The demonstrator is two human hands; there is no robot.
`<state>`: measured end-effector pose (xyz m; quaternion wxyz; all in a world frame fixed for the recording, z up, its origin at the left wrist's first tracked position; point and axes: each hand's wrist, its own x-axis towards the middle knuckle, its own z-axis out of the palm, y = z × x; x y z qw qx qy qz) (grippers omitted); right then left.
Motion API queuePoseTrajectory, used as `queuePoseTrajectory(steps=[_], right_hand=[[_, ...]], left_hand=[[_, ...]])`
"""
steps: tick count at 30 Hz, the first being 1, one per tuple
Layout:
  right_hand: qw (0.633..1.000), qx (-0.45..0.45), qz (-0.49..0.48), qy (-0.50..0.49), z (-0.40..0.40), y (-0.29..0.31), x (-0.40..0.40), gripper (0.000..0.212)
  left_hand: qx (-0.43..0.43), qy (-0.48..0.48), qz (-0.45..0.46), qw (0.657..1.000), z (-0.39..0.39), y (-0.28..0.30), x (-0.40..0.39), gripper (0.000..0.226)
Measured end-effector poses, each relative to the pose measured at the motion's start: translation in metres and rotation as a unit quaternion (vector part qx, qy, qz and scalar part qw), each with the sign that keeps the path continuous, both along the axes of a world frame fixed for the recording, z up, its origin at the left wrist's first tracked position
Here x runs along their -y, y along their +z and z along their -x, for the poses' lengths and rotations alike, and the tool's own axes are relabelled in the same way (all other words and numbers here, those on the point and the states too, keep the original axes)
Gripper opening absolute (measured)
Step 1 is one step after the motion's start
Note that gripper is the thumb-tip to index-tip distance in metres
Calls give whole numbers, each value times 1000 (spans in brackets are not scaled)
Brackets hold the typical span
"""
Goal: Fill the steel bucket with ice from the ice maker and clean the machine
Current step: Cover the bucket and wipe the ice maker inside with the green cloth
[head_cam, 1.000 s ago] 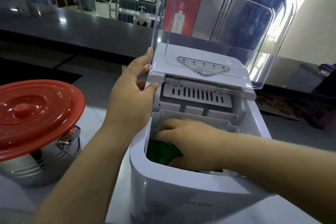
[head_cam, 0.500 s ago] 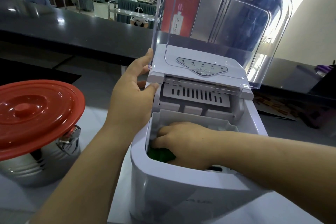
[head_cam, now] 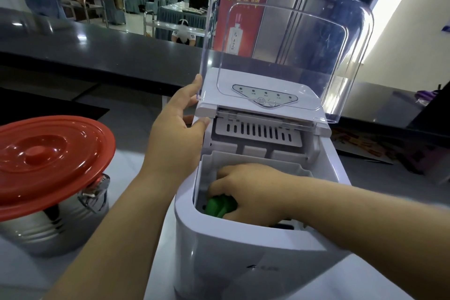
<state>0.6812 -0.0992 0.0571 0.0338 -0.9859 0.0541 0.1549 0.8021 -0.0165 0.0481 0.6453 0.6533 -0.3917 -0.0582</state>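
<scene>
**Green cloth in the bin: cleaning in hand**

Green cloth point(head_cam: 220, 205) sits bunched under your right hand point(head_cam: 246, 192), whose grip is curled round it, low in the ice maker point(head_cam: 243, 258) bin. Your left hand point(head_cam: 175, 139) rests spread against the machine's left side, index finger up at the raised clear lid point(head_cam: 287, 44). The bucket point(head_cam: 56, 224) stands to the left on the worktop point(head_cam: 136, 173), its red lid point(head_cam: 48, 158) tilted on top. You seem to be wiping. Next, sweep the cloth over the bin walls and corners, steadying the body.
</scene>
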Motion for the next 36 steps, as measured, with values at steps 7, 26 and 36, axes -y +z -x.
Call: queuePoseTrajectory(steps=[7, 26, 36], right_hand=[[998, 39, -36, -44, 5, 7, 1, 35], [916, 321, -183, -157, 24, 25, 15, 33], [848, 435, -262, -155, 34, 26, 11, 20]], left_hand=[[21, 9, -11, 1000, 1, 1, -2, 60], [192, 79, -70, 976, 22, 4, -32, 23], [140, -60, -117, 981, 40, 13, -36, 41]])
